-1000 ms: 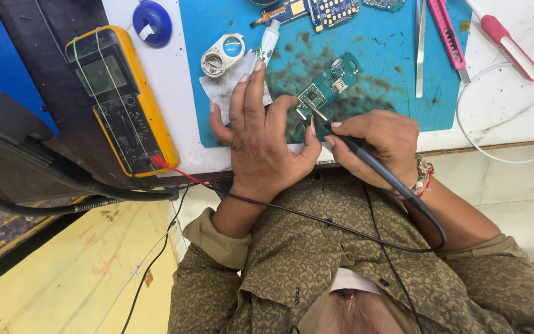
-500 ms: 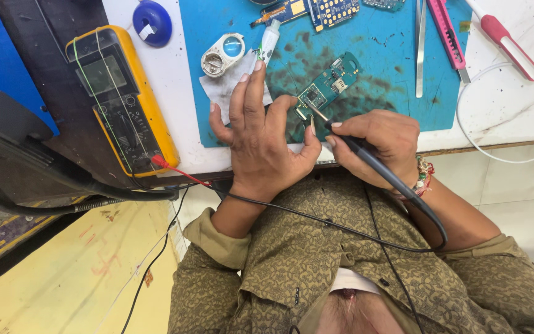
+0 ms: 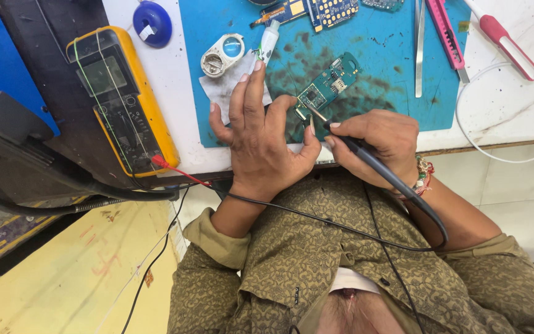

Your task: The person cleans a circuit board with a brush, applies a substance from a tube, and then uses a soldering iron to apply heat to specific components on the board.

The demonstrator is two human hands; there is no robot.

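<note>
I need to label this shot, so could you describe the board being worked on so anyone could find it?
On the blue mat, look where the left hand meets the right hand's soldering iron. The small green circuit board lies there alone, tilted, apart from the boards at the mat's top edge.

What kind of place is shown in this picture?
Most likely an electronics repair bench: the right hand holds a soldering iron at a small green circuit board on a blue work mat, beside a yellow multimeter.

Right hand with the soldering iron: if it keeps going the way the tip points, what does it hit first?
The right hand points the soldering iron up-left at the green circuit board. Its tip already looks to be at the board's near corner, so the board comes first; actual contact is unclear. The left hand steadies the board alongside.
</note>
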